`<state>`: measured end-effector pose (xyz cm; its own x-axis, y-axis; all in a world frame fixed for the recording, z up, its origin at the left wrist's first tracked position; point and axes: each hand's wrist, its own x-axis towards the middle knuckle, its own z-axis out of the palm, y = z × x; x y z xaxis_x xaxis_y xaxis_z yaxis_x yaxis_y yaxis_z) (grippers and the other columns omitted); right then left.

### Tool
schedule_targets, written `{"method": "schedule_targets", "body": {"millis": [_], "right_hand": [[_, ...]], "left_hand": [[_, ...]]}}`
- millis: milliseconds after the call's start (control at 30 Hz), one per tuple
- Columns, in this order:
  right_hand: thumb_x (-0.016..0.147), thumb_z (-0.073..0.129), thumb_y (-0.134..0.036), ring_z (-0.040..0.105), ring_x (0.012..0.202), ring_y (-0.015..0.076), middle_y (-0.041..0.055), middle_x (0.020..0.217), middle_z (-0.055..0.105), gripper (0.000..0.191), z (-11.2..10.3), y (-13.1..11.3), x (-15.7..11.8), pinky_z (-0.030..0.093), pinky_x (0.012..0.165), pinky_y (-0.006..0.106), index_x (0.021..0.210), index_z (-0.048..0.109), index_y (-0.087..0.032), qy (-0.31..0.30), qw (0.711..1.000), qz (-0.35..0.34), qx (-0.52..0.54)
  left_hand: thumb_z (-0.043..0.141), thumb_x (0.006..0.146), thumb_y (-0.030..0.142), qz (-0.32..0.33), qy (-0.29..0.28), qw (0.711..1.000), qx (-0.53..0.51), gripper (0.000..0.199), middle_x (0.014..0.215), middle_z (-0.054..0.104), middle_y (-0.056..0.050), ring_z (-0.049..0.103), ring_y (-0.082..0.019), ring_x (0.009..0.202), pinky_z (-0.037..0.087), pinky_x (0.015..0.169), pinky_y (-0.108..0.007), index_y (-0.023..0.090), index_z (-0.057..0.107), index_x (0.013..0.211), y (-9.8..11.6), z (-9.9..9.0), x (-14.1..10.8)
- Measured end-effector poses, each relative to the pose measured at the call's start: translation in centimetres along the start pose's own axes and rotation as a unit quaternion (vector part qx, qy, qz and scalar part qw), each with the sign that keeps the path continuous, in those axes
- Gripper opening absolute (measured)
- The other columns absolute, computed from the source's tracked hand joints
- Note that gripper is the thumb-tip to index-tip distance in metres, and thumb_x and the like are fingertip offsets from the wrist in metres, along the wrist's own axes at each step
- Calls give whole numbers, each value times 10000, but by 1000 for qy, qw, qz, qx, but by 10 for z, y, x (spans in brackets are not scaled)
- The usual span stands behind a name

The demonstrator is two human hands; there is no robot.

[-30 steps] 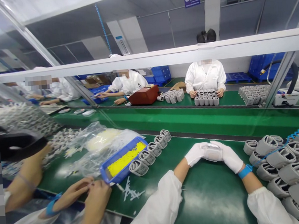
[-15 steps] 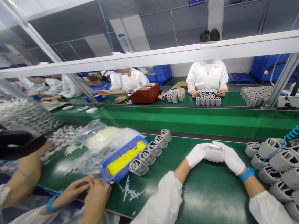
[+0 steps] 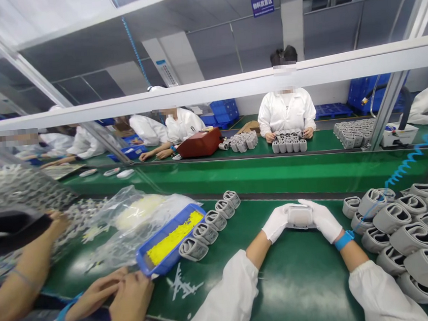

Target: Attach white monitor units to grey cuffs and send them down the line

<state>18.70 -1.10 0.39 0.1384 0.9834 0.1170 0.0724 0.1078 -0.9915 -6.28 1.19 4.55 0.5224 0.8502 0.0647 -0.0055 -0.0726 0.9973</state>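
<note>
Both of my hands wear white gloves and meet over the green work surface. My left hand (image 3: 276,223) grips the left side of a grey rolled cuff (image 3: 300,217), its flat pale face turned towards me. On the other side my right hand (image 3: 326,221) holds the same cuff, with a blue band round that wrist. Some fingers are hidden behind the cuff. Many similar rolled cuffs (image 3: 410,231) are stacked to the right of my right hand. A row of several more cuffs (image 3: 205,233) stands off to the left of my hands.
A blue tray (image 3: 162,269) of small yellow pieces lies beside the cuff row, near a clear plastic bag (image 3: 138,211). White strips (image 3: 182,284) lie in front. A co-worker's hands (image 3: 130,291) are close at left. A blue coiled hose (image 3: 410,157) hangs at right.
The view has turned slightly, so most of the scene sits further left. The cuff has tipped to show more of its flat face; both hands still hold it.
</note>
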Motion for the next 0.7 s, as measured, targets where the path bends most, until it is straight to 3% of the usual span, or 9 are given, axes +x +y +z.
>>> {"method": "schedule_targets", "body": {"millis": [133,233,300,467,567,700], "right_hand": [[904,736,-492,739,1260,317,123,1415,738,565,6,-12,-9,629,1030,481,1414,705,-249,-5,982,115,147],[853,830,-457,795,1125,308,154,1333,767,646,15,-20,-12,679,907,446,1432,663,-224,-4,961,186,206],[802,876,-430,806,1065,301,148,1302,773,605,20,-19,-11,698,832,415,1341,707,-215,35,962,180,202],[765,859,-444,801,1006,286,105,1194,798,466,17,-11,-7,707,769,396,1161,759,-220,109,962,142,209],[752,851,-491,802,970,276,96,1140,810,483,13,-9,-7,698,777,385,1135,766,-208,130,965,127,188],[770,819,-562,782,1061,285,100,1182,813,575,16,-8,-8,676,870,379,1209,771,-194,128,978,82,140]], "left_hand": [[632,1045,498,-5,24,996,-83,492,1423,641,-175,680,-301,1220,602,1027,-506,178,614,1418,-28,35,49],[774,909,591,-10,86,973,-214,809,1529,583,-227,653,-375,1317,566,1092,-551,218,478,1563,-44,42,58],[872,818,562,5,82,967,-242,983,1598,528,-216,589,-391,1412,508,1173,-555,247,405,1624,-52,46,57],[886,800,459,98,-2,993,-71,995,1688,422,-187,428,-372,1560,340,1318,-519,219,399,1634,-58,61,48],[871,795,397,88,26,996,-20,1028,1691,414,-184,451,-368,1542,387,1290,-529,207,347,1658,-53,66,44],[780,881,448,40,72,996,-35,850,1633,515,-176,506,-367,1507,390,1290,-539,169,448,1611,-43,63,43]]}}
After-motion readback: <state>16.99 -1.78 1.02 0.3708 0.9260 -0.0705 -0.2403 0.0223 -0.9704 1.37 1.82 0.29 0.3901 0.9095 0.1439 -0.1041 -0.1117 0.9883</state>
